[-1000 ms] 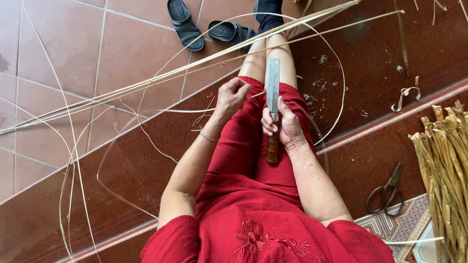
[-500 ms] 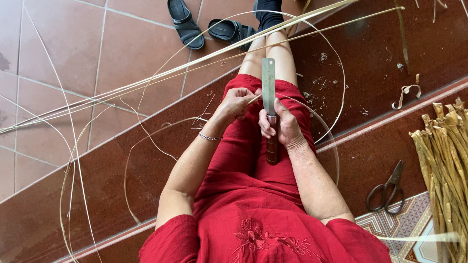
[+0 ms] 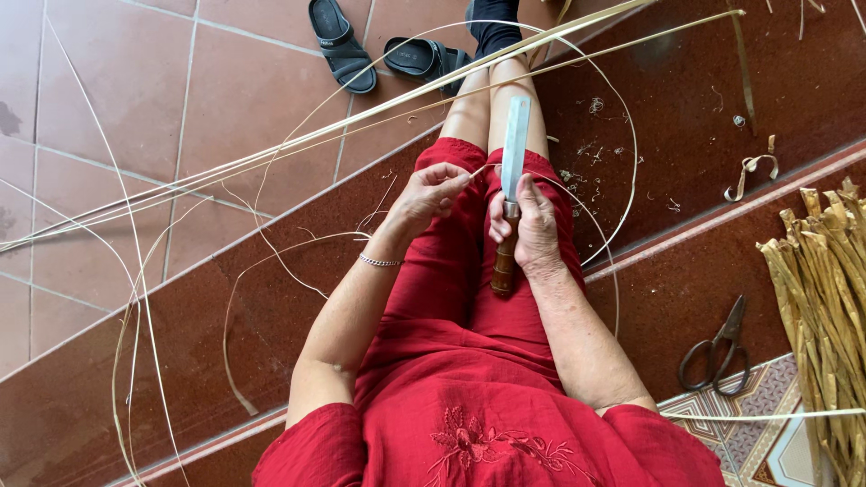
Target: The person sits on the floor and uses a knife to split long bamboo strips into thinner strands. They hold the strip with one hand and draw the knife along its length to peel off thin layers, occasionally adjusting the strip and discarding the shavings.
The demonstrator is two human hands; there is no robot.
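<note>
My right hand [image 3: 532, 225] grips a knife [image 3: 511, 171] with a long flat steel blade and a brown wooden handle, held upright over my lap, blade pointing away from me. My left hand [image 3: 431, 194] pinches a thin pale bamboo strip [image 3: 622, 135] just left of the blade. That strip loops in a wide arc out over the steps and back toward the knife. I sit on a red-brown step in red clothing, a thin bracelet on my left wrist.
Long split bamboo strips [image 3: 271, 153] lie across the tiled floor and steps on the left. A bundle of thick bamboo slats [image 3: 821, 298] and black scissors [image 3: 713, 347] lie at the right. Two black sandals [image 3: 379, 54] sit by my feet.
The thin strip has been drawn past the blade, its loop shifting and growing on the left. My left hand has slid slightly toward me; the knife stays nearly still.
</note>
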